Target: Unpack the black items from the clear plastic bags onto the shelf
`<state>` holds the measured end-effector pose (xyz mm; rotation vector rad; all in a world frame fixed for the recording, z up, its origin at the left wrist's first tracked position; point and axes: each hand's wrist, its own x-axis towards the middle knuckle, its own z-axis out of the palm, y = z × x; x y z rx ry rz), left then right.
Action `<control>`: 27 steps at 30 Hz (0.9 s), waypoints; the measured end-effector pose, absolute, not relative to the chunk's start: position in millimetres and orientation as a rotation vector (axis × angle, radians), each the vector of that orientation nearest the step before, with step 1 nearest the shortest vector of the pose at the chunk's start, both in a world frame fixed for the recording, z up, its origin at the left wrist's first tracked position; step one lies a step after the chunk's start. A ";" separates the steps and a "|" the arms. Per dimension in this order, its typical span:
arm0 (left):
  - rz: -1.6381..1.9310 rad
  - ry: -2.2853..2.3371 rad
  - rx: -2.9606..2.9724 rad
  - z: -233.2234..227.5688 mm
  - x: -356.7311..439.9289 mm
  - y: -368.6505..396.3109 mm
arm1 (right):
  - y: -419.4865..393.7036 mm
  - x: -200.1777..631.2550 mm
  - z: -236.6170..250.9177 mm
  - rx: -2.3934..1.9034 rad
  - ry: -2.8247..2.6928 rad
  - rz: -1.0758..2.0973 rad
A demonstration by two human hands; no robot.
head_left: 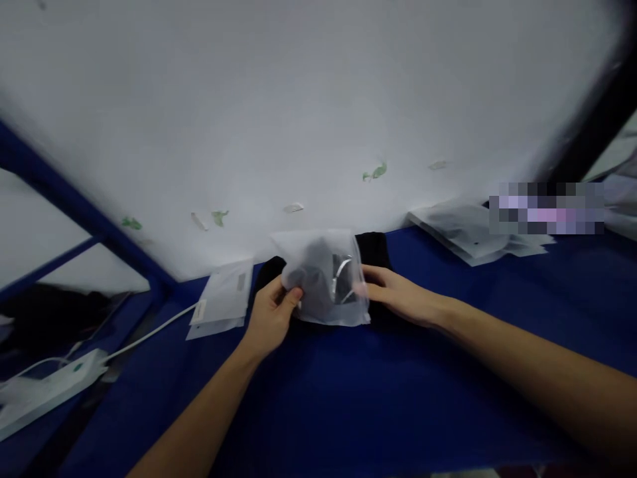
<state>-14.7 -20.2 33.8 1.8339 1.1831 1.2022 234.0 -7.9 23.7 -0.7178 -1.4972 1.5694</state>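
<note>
Two bare hands meet on a frosted plastic bag [326, 279] with a dark folded garment inside, held low over the blue table [348, 398] close to the white wall [298, 99]. The left hand [271, 315] pinches the bag's left edge, thumb on the front and fingers curled behind. The right hand [398, 295] lies against the bag's right side with fingers closed on its edge; how firmly it grips is hard to tell through the blur. Beneath and behind the bag lies black fabric [373, 249], showing at both sides of it. Just left of the left hand sits a small stack of flat white bags [223, 299]. A white cable [149, 332] runs from there to a white power strip [44, 388] at the far left. Well to the right, another pile of frosted packets [472, 232] rests against the wall. Bits of green and clear tape [375, 172] stick to the wall above.
</note>
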 end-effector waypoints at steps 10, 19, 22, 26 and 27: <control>1.204 1.252 1.854 44.6 -23.7 -23.1 | -4.6 223.7 15.5 -0.731 -1.163 1.467; 1.441 1.935 1.663 74.5 -109.2 17.3 | 9.7 232.3 18.2 -0.796 -0.721 1.390; 1.288 2.277 1.604 81.4 -147.1 24.1 | 13.8 233.0 14.1 -0.835 -0.767 1.357; 0.936 2.666 1.533 72.1 -170.2 25.2 | 13.4 231.8 10.4 -0.870 -0.794 1.414; 0.865 2.737 1.536 67.5 -169.7 24.7 | 12.9 231.5 9.7 -0.876 -0.790 1.434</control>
